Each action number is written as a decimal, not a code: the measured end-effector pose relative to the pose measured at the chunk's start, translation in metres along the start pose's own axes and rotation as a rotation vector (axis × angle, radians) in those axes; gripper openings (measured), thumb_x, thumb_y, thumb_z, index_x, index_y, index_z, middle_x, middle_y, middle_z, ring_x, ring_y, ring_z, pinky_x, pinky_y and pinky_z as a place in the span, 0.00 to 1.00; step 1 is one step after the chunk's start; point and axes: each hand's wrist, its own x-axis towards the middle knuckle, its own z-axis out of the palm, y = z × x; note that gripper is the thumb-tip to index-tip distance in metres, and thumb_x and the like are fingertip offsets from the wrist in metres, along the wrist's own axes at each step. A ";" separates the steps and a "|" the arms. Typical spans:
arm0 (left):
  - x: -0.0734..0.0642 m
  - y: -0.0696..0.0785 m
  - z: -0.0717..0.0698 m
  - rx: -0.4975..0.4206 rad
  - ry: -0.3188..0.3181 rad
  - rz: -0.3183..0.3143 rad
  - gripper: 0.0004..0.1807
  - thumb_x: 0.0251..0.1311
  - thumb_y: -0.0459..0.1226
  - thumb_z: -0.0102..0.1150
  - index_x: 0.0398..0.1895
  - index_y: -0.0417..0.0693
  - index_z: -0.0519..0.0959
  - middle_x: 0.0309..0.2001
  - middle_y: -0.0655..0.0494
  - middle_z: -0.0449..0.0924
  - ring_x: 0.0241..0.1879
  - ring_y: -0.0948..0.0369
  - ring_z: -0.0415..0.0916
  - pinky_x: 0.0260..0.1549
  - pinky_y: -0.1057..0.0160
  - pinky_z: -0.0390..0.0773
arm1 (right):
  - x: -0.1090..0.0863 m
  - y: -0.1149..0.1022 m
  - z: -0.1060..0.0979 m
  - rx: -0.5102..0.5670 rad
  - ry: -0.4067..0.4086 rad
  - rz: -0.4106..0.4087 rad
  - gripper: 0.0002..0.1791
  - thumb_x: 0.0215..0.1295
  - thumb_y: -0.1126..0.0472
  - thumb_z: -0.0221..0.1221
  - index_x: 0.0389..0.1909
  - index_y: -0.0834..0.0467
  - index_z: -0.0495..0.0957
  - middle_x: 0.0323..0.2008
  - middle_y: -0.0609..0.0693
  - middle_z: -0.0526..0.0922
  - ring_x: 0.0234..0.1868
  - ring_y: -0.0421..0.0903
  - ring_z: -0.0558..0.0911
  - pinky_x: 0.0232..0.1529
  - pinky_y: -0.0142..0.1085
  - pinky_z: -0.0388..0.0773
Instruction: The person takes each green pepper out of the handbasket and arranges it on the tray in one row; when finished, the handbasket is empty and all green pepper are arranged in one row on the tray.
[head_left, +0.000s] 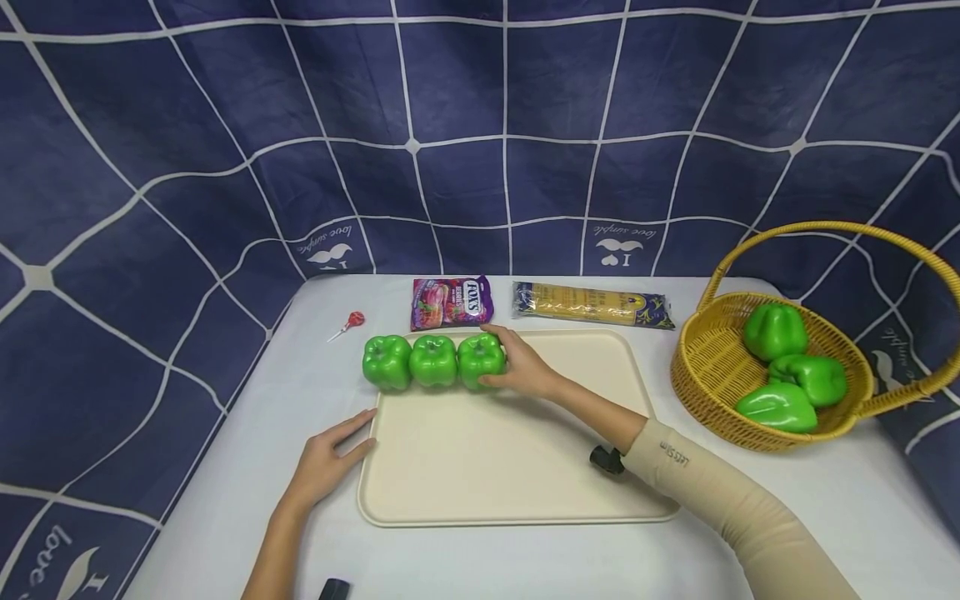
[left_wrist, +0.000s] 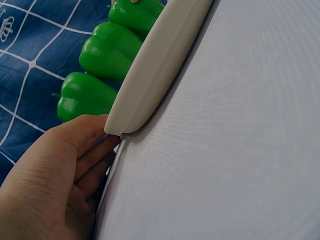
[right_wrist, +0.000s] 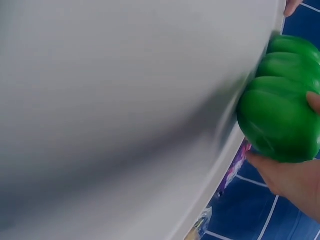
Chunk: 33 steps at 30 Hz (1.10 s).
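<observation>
One cream tray (head_left: pixel 502 458) | white tabletop (head_left: pixel 465 562) | navy grid cloth (head_left: pixel 457 92) behind

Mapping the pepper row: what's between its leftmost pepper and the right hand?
In the head view: the middle pepper, then the end pepper the right hand grips.

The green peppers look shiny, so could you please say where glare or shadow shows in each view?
Head view: bright highlights on the peppers; left wrist view: a narrow dark shadow along the tray; right wrist view: a broad, soft-edged shadow across the tray.

Three green peppers (head_left: pixel 434 362) abreast at tray (head_left: pixel 495 467) edge
</observation>
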 end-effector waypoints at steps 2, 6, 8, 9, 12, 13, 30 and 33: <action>0.000 0.000 0.000 -0.009 -0.001 -0.001 0.26 0.55 0.48 0.62 0.58 0.54 0.74 0.58 0.54 0.72 0.59 0.50 0.67 0.60 0.48 0.64 | 0.000 0.000 0.001 0.003 -0.002 0.002 0.48 0.46 0.64 0.70 0.67 0.63 0.53 0.62 0.61 0.63 0.59 0.55 0.68 0.60 0.47 0.67; 0.000 -0.001 0.000 -0.010 -0.004 -0.006 0.26 0.56 0.48 0.62 0.58 0.54 0.74 0.58 0.54 0.72 0.60 0.50 0.66 0.60 0.48 0.63 | -0.001 0.001 0.003 0.008 -0.005 -0.002 0.48 0.47 0.64 0.69 0.67 0.61 0.53 0.62 0.61 0.63 0.60 0.55 0.67 0.62 0.47 0.65; -0.001 0.000 0.000 -0.004 -0.006 -0.009 0.26 0.55 0.49 0.62 0.58 0.55 0.74 0.59 0.56 0.72 0.60 0.51 0.66 0.61 0.49 0.63 | -0.002 0.000 0.004 0.004 -0.003 0.000 0.49 0.47 0.63 0.70 0.68 0.60 0.52 0.63 0.61 0.62 0.61 0.55 0.66 0.63 0.47 0.63; -0.001 0.000 -0.001 0.001 -0.006 -0.011 0.26 0.55 0.49 0.62 0.58 0.55 0.74 0.59 0.56 0.71 0.60 0.51 0.66 0.61 0.49 0.63 | -0.002 0.001 0.004 -0.002 -0.001 -0.003 0.50 0.47 0.63 0.70 0.68 0.60 0.52 0.63 0.61 0.62 0.61 0.55 0.66 0.63 0.48 0.63; -0.001 0.001 -0.001 0.007 -0.005 -0.009 0.26 0.55 0.49 0.62 0.58 0.55 0.74 0.59 0.55 0.71 0.60 0.51 0.66 0.60 0.49 0.63 | -0.003 0.000 0.004 -0.012 -0.005 0.002 0.53 0.45 0.60 0.71 0.69 0.59 0.49 0.64 0.61 0.60 0.62 0.56 0.65 0.64 0.49 0.61; -0.001 0.000 -0.001 0.007 -0.004 -0.009 0.26 0.55 0.49 0.62 0.58 0.55 0.74 0.59 0.55 0.71 0.60 0.51 0.66 0.60 0.49 0.63 | -0.004 0.001 0.003 -0.018 -0.005 0.001 0.54 0.45 0.59 0.71 0.70 0.59 0.48 0.64 0.62 0.60 0.62 0.56 0.65 0.63 0.50 0.61; 0.000 0.001 0.001 -0.003 -0.010 -0.023 0.26 0.56 0.49 0.62 0.58 0.55 0.74 0.59 0.56 0.71 0.60 0.51 0.66 0.61 0.49 0.63 | -0.098 0.003 -0.092 -0.309 0.092 -0.088 0.49 0.49 0.50 0.69 0.68 0.57 0.53 0.66 0.57 0.56 0.66 0.58 0.56 0.63 0.58 0.57; 0.000 0.001 0.001 -0.002 -0.011 -0.018 0.26 0.56 0.48 0.62 0.59 0.54 0.74 0.59 0.55 0.71 0.60 0.51 0.66 0.61 0.49 0.63 | -0.121 0.010 -0.117 -0.316 0.169 -0.051 0.48 0.49 0.52 0.69 0.68 0.57 0.54 0.65 0.61 0.58 0.61 0.60 0.61 0.58 0.61 0.61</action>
